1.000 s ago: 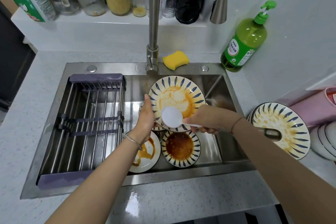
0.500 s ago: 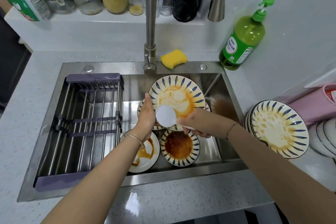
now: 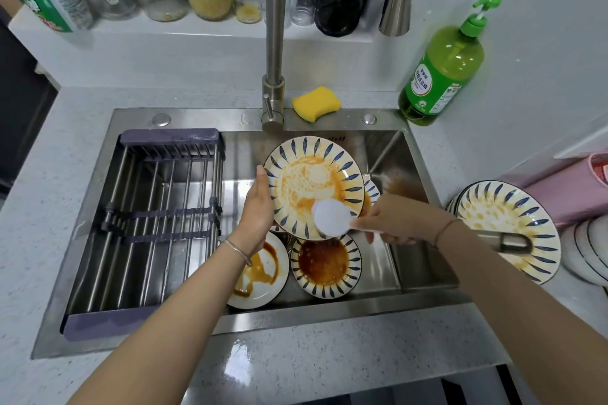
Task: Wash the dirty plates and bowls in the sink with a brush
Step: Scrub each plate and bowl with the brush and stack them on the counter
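A: What takes up most of the frame?
B: The steel sink (image 3: 197,118), in the centre. A slatted rack (image 3: 158,223) fills its left half, so open room is only on the right, between the rack's edge and the sink's right wall.
A: And the dishes?
B: A stack of dirty plates (image 3: 506,227) sits at the right edge of the frame, on the counter just beside the sink rim. In the middle the sauce-smeared plate (image 3: 309,174) is held tilted below the faucet (image 3: 274,43). The left hand (image 3: 258,204) clamps its left rim, with the thumb on the front edge and the fingers hidden behind.
A: Under it?
B: A bowl (image 3: 324,261) of brown sauce and a small white plate (image 3: 263,276) lie side by side, close to the near wall.
A: The brush?
B: The brush (image 3: 330,217) has its round white head over the plate's lower right rim — the right hand (image 3: 391,220) has its fingers curled round the handle.
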`<action>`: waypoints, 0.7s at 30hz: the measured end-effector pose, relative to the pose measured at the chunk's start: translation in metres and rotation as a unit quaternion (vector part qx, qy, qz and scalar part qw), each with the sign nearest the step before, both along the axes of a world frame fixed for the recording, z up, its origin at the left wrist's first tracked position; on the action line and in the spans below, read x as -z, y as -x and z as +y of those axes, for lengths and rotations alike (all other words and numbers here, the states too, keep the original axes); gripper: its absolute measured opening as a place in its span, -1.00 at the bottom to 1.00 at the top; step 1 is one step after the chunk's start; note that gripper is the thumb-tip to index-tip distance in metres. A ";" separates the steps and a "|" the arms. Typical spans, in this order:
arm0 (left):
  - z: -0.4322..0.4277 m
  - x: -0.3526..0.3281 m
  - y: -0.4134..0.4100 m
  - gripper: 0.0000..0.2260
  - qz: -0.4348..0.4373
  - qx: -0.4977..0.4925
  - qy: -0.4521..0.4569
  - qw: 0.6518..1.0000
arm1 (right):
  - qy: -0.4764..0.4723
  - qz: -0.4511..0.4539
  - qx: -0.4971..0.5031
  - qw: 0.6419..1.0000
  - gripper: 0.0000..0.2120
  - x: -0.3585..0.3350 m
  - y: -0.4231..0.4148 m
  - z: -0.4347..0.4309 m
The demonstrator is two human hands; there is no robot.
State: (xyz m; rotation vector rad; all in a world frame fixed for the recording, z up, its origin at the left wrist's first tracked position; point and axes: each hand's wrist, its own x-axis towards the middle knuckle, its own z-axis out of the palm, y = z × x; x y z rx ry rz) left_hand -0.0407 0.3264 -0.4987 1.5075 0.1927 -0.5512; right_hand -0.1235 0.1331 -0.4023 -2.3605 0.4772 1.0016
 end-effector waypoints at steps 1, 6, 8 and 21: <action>0.000 0.005 0.001 -0.37 -0.005 0.003 -0.001 1.000 | 0.031 -0.020 0.000 0.999 -0.59 -0.001 -0.002 -0.003; -0.005 0.010 0.009 -0.51 0.006 -0.009 0.007 1.000 | 0.047 -0.090 0.000 0.995 -0.60 0.014 -0.003 0.008; -0.005 0.006 0.010 -0.63 -0.001 -0.005 0.001 1.000 | 0.008 -0.027 0.009 1.000 -0.59 0.014 0.005 0.005; -0.009 0.016 0.017 -0.61 0.022 -0.008 0.038 0.999 | 0.095 -0.069 0.045 0.992 -0.62 0.013 0.004 -0.016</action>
